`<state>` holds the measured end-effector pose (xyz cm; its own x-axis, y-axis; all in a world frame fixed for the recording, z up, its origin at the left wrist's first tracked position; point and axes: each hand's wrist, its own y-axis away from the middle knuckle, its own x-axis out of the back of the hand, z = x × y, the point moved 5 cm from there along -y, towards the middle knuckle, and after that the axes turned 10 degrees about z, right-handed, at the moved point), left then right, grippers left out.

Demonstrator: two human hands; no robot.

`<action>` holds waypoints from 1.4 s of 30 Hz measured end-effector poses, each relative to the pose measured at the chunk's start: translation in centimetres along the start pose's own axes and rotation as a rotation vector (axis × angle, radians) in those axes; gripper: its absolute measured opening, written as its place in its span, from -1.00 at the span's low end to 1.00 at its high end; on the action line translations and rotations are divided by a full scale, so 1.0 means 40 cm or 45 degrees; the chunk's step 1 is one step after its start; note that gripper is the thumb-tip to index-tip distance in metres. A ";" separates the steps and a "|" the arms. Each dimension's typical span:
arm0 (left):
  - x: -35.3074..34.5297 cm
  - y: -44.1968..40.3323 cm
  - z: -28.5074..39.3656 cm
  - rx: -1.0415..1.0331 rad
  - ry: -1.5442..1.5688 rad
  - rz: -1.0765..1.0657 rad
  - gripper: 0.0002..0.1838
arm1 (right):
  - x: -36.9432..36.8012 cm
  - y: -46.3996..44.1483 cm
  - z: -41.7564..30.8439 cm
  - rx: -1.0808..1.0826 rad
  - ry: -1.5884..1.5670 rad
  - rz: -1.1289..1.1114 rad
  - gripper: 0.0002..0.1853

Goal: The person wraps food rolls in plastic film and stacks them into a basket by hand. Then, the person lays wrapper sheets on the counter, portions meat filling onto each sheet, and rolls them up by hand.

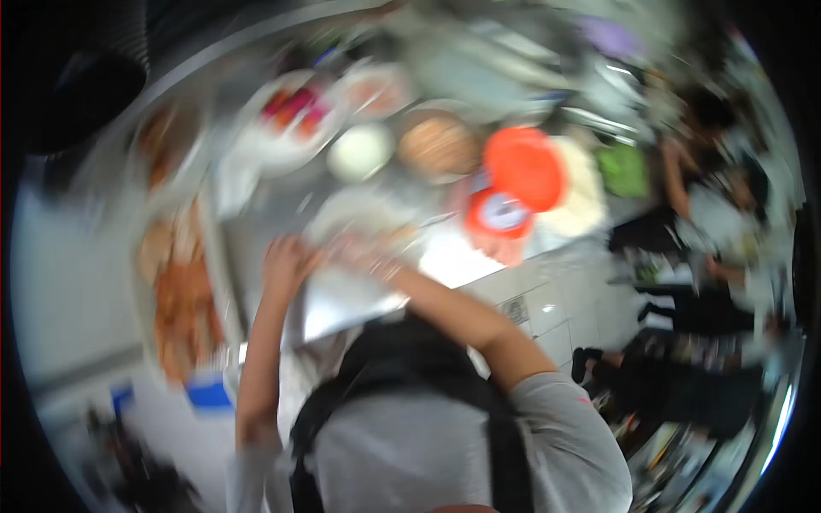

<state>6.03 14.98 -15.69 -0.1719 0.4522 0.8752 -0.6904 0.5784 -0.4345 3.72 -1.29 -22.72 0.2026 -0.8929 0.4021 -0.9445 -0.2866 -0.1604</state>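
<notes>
You work at a steel counter [242,231], your grey shirt and black apron [402,359] at its near edge, both hands meeting over a pale bowl [359,205] in front of you. The bowl looks roughly round, its open side facing up toward you; blur blurs its outline, and no clear long axis can be made out. Your left hand [289,258] is at its near left side, fingers bent inward; your right hand [363,252], in what looks like a clear glove, is over its near part, your forearm slanting in from the right. Whether the fingers of either hand are wide, narrow or closed on anything, you cannot tell here.

Your hands screen the bowl's near side. Just beyond stands a white tub [361,152], with a bowl of light brown food [438,144] beside it and a plate of pink and red pieces [295,111] farther left. To the right, a bright orange lid [523,169] and a labelled orange container [500,214] crowd that flank. At left, a long white tray [224,295] of brown-orange food runs lengthwise away from you. Other people [684,376] appear at far right.
</notes>
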 end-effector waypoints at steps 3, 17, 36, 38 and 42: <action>-0.009 -0.010 -0.015 0.138 0.155 -0.160 -0.72 | 0.003 -0.041 -0.067 0.061 0.719 0.082 -0.59; 0.009 -0.029 0.007 0.286 0.145 -0.195 -0.65 | 0.057 -0.029 0.030 0.119 0.473 0.110 -0.80; -0.112 -0.068 0.098 0.040 0.226 -0.122 -0.67 | 0.183 0.053 0.035 -0.037 0.886 0.140 -0.38; -0.107 -0.071 0.108 0.078 0.188 -0.079 -0.67 | 0.224 0.058 -0.027 -0.131 0.836 -0.014 -0.53; -0.078 -0.093 0.139 0.313 0.220 -0.165 -0.62 | 0.262 0.070 0.006 -0.060 0.703 0.054 -0.66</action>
<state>5.23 7.66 -15.64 0.0353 0.5062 0.8617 -0.8515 0.4665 -0.2392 3.28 -11.53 -19.16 0.0103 -0.5852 0.8108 -0.9621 -0.2268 -0.1515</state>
